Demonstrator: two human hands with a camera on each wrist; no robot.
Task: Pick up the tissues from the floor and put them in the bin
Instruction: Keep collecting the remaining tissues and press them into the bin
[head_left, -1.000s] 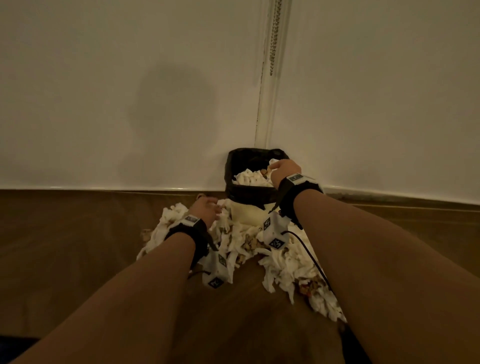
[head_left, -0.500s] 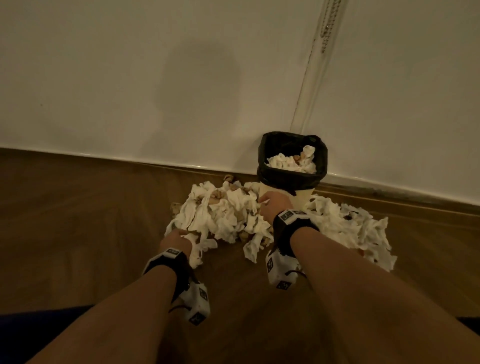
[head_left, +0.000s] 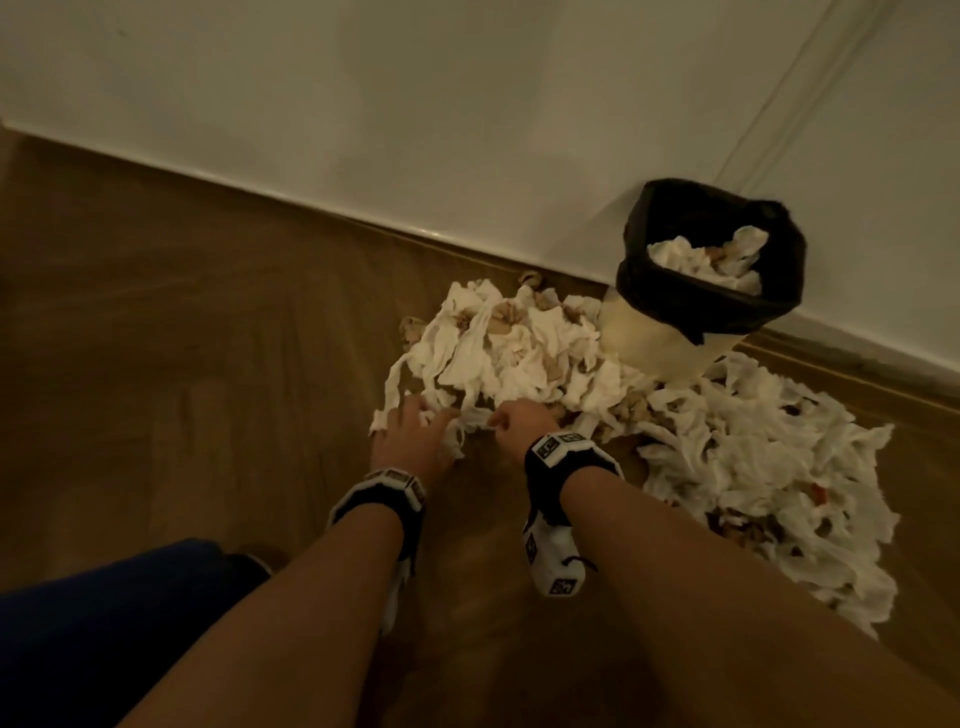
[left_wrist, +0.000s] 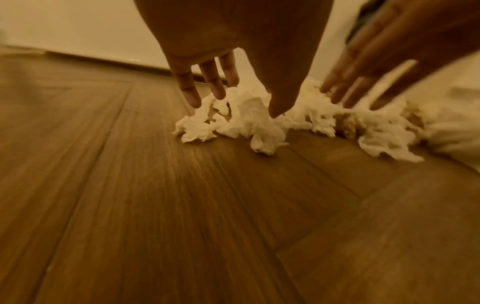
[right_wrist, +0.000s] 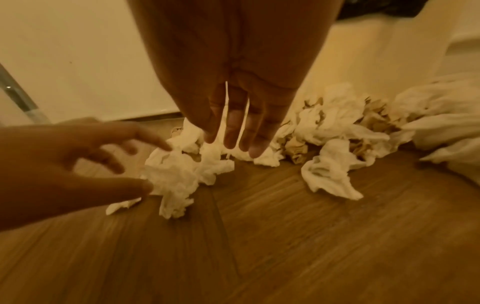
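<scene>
Left hand (head_left: 410, 436) is reaching with fingers spread, fingertips touching the near edge of the tissues (head_left: 524, 353), gripping nothing. Right hand (head_left: 522, 423) is hovering just beside it, fingers straight and close together over the same edge, holding nothing. Tissues are lying heaped on the wooden floor (head_left: 182, 364) around the bin (head_left: 670, 343), which is standing against the wall (head_left: 415, 104), black-lined, with more tissues inside.

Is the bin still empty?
No: in the head view the bin, lined with a black bag, already holds white tissues up near its rim.
</scene>
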